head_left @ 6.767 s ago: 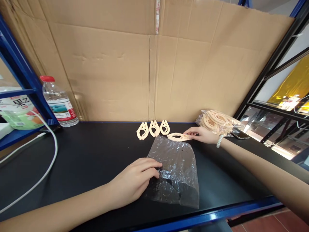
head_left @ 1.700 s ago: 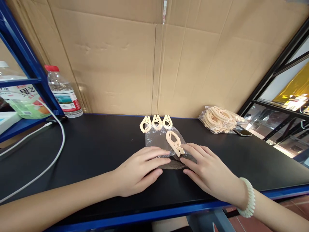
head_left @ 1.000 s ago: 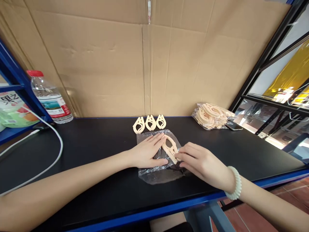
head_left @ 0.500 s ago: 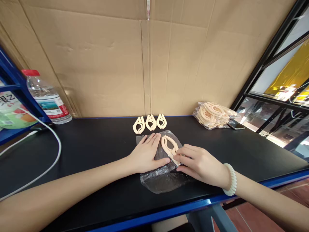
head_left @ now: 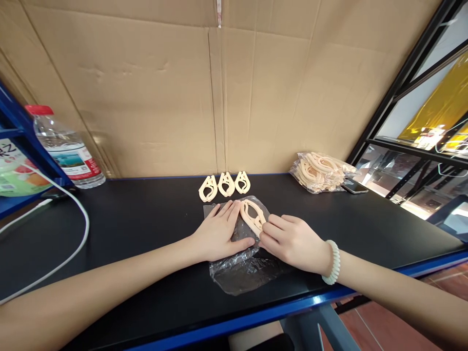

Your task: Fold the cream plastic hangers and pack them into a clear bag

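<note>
A cream plastic folding hanger (head_left: 252,214), folded into a loop, lies over a clear plastic bag (head_left: 243,278) on the black table. My left hand (head_left: 219,231) is flat on the bag with its fingers stretched out, the fingertips beside the hanger's far end. The near end of the hanger is in my right hand (head_left: 288,241), whose fingers are closed and hide that part. Whether the hanger is inside the bag or on top of it, I cannot tell. Behind the bag, three more folded hangers (head_left: 226,185) stand in a row.
A clear bag full of hangers (head_left: 320,171) sits at the back right beside a phone (head_left: 354,186). On the left are a water bottle (head_left: 69,151) with a red cap and a white cable (head_left: 82,234). A cardboard wall (head_left: 164,97) closes off the back.
My right hand has moved slightly left and away from me along with the hanger, which now sits closer to my left fingertips. My left hand stays flat on the bag.
</note>
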The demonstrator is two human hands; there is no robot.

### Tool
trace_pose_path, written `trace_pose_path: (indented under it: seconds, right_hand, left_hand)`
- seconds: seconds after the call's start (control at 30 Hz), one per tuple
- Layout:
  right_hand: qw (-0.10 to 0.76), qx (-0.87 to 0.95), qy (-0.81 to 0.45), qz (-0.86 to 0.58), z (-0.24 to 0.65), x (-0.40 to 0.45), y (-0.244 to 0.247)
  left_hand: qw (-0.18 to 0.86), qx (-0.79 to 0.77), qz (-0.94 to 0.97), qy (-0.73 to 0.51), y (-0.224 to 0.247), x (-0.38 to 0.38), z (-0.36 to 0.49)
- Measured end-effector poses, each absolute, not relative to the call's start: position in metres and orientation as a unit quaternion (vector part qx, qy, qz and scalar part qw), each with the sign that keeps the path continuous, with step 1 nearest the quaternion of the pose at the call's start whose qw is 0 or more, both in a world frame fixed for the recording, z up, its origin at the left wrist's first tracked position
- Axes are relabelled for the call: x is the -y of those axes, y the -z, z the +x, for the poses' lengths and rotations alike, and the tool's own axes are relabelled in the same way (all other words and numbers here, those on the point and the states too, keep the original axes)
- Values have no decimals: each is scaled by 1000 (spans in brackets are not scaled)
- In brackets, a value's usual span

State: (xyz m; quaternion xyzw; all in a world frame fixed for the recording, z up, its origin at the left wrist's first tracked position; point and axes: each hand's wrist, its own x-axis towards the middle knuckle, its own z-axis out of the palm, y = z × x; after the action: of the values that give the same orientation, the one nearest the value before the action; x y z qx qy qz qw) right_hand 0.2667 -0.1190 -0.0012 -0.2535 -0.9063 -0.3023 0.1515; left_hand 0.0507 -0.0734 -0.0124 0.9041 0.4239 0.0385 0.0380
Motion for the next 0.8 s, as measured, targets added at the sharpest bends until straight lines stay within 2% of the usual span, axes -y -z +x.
trace_pose_path:
  seconds: [0.2, 0.33, 0.47, 0.53, 0.6, 0.67, 0.8]
  right_hand:
    - [141, 912, 280, -264, 263, 115, 2]
    - [162, 943, 131, -261, 271, 113, -13]
    - [229, 934, -8, -274, 286, 98, -36]
    - [258, 920, -1, -294, 294, 84, -44]
    - [253, 907, 46, -333, 299, 65, -48]
    - [203, 896, 108, -380, 300, 43, -47]
    - [130, 897, 145, -397, 290, -5, -37]
  left_hand:
    - [35, -416, 906, -63, 16, 72, 49]
    - [40, -419, 904, -75, 16, 73, 50]
    - [43, -421, 903, -78, 14, 72, 50]
    - [41, -420, 904, -72, 14, 72, 50]
    - [41, -419, 905, -66, 13, 73, 49]
    - [42, -417, 906, -62, 13, 74, 49]
    - [42, -419, 906, -55, 11, 76, 48]
